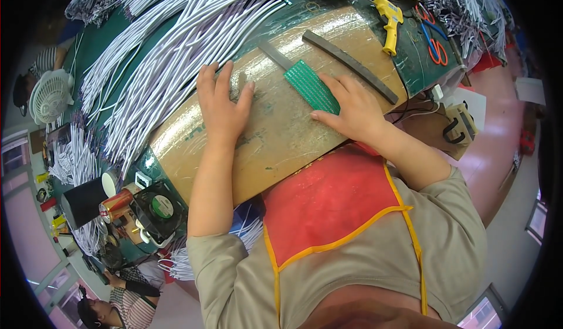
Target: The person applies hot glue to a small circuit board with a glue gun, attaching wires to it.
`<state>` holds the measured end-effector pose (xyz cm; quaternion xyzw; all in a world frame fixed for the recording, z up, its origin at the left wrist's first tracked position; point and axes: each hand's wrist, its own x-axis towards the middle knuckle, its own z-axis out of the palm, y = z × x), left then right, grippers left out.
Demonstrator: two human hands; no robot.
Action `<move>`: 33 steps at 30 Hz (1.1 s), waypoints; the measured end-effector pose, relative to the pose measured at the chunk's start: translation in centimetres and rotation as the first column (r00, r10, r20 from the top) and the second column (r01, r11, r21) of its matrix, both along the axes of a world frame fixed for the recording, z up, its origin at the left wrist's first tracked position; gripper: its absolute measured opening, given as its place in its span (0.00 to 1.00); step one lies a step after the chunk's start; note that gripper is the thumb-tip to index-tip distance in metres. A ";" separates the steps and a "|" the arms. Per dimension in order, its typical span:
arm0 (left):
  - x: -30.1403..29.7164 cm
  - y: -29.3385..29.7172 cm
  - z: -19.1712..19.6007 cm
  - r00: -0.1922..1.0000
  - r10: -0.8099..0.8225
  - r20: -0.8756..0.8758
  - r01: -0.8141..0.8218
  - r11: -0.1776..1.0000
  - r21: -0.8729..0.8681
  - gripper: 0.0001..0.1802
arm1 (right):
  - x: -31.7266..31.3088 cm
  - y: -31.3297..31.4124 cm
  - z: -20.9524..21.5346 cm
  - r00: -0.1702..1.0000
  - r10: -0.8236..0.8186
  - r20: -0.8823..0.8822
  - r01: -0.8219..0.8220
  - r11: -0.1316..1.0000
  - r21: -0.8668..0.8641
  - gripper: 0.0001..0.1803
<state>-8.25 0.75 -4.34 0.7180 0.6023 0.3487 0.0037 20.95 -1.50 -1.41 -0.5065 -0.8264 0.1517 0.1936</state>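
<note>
My right hand (356,111) is at the near right end of a green circuit board panel (305,81), thumb on one side and fingers on the other. The panel has rows of small light marks and lies slanted on a brown work board (264,147). From its far end a flat grey metal strip (274,55) sticks out. My left hand (226,109) rests on the work board left of the panel, thumb and fingers apart, holding nothing. Beyond my right hand lies a long dark bar (350,66), apart from the panel.
Bundles of white wires (176,53) cover the table's far left. At the far right are a yellow glue gun (389,21), scissors with red handles (437,52) and more wires. A black fan (159,207) and a red can (115,204) stand near left. Another person (120,302) sits lower left.
</note>
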 end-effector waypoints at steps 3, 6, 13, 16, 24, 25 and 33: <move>-0.1 0.2 0.0 1.000 0.002 0.000 -0.002 1.000 0.000 0.31 | 0.1 0.2 0.6 0.999 -0.010 -0.040 0.009 1.000 -0.026 0.39; -0.3 0.2 0.1 1.000 0.000 0.029 -0.001 1.000 0.006 0.31 | 1.1 0.8 0.7 0.997 -0.039 -0.063 0.039 0.999 -0.009 0.35; 4.5 -2.4 2.0 0.872 -0.449 -0.193 0.458 0.889 0.002 0.28 | 5.5 4.6 1.0 0.984 -0.145 0.101 0.126 0.976 0.180 0.27; 5.8 -3.1 1.9 0.790 -0.564 -0.241 0.566 0.821 -0.067 0.27 | 6.1 5.8 0.4 0.979 -0.104 0.175 0.082 0.988 0.128 0.24; 5.8 -3.2 1.8 0.835 -0.535 -0.131 0.523 0.845 -0.111 0.24 | 3.3 5.6 1.4 1.000 -0.009 0.022 0.009 0.999 -0.037 0.21; 5.7 -3.0 1.7 0.838 -0.533 -0.116 0.523 0.846 -0.107 0.25 | 2.3 5.4 1.7 0.999 0.009 -0.036 -0.011 0.999 -0.038 0.21; 5.2 -2.4 1.1 0.908 -0.418 0.012 0.419 0.908 -0.019 0.27 | -2.2 4.3 0.8 0.998 0.026 -0.052 -0.023 0.998 0.058 0.20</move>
